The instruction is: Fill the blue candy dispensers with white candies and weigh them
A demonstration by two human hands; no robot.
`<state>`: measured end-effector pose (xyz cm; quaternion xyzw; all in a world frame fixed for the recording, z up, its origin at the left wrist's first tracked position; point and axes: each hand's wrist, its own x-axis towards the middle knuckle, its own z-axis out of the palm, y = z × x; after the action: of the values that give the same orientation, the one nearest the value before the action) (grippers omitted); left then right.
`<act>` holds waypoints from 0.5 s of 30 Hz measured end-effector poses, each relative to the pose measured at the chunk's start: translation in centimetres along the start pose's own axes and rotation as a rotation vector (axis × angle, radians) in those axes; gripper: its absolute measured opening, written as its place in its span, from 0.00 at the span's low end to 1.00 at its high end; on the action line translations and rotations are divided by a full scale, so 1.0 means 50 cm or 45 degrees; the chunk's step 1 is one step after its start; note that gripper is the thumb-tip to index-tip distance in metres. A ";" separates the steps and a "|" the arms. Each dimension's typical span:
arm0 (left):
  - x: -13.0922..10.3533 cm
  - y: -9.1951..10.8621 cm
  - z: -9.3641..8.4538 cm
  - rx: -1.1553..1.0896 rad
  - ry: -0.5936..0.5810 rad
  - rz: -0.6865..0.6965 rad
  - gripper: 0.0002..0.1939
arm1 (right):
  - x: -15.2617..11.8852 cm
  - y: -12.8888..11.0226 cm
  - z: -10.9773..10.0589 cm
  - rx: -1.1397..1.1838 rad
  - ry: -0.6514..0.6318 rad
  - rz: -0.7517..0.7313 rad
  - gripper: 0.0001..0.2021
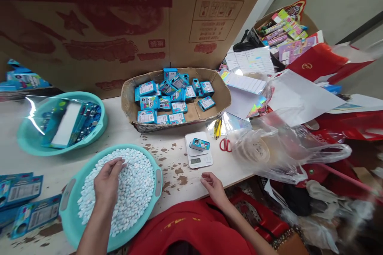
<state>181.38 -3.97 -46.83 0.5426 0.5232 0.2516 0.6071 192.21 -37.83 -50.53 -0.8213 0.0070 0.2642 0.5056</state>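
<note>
My left hand is over a turquoise basin full of small pale blue-white candies. Its fingers are pinched together, and whatever lies between them is too small to make out. On the table's front edge rests my right hand, fingers apart, holding nothing. Between and beyond the hands, a small blue box lies on a white digital scale. Behind the scale, a shallow cardboard tray holds several similar blue boxes.
A second turquoise basin stands at the back left. Flat blue cartons lie at the left edge. Red scissors, a yellow cutter and a tape roll in plastic are on the right. A large carton stands behind.
</note>
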 end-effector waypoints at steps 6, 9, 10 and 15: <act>-0.001 -0.003 -0.014 0.006 0.020 0.013 0.19 | -0.001 0.001 0.009 -0.001 0.001 -0.004 0.21; -0.002 -0.005 -0.021 0.051 0.011 0.023 0.20 | -0.003 0.002 0.014 -0.013 0.007 -0.011 0.22; -0.002 -0.006 -0.024 0.061 0.009 0.023 0.20 | -0.003 0.003 0.015 -0.017 0.011 -0.016 0.22; -0.001 -0.010 -0.038 0.018 0.037 0.016 0.18 | 0.021 0.001 0.010 -0.052 0.151 -0.055 0.22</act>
<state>179.52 -3.39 -47.03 0.5465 0.5304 0.2596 0.5938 192.88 -37.19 -51.22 -0.8456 0.0139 0.2041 0.4930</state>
